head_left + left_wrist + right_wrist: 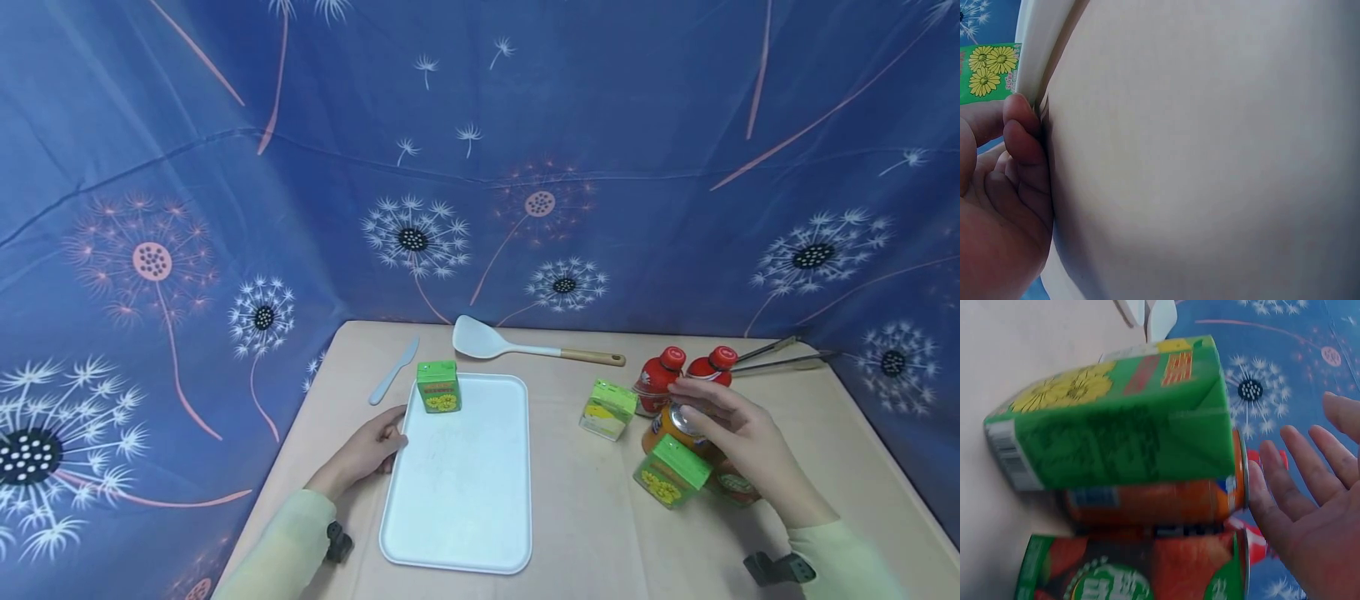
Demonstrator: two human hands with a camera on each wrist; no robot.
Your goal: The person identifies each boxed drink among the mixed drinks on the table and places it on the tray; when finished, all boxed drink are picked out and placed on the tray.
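My left hand [369,450] is at the white tray's left side, pinching its rim [388,500]; in the left wrist view the curled fingers [1021,128] meet the tray edge [1038,56]. A green drink carton [439,388] stands at the tray's upper left corner. My right hand [738,433] hovers with spread fingers over an orange can [660,427], holding nothing. Close to it are a green carton [672,472], two red-capped bottles [657,377] and a can with a red and green label [1129,569], partly hidden in the head view.
Another green and yellow carton [608,410] stands left of the bottles. A white spatula with a wooden handle [525,348] lies behind the tray, a pale blue knife [395,371] at the back left. Two long utensils [780,362] lie at the back right, before blue patterned cloth [660,167].
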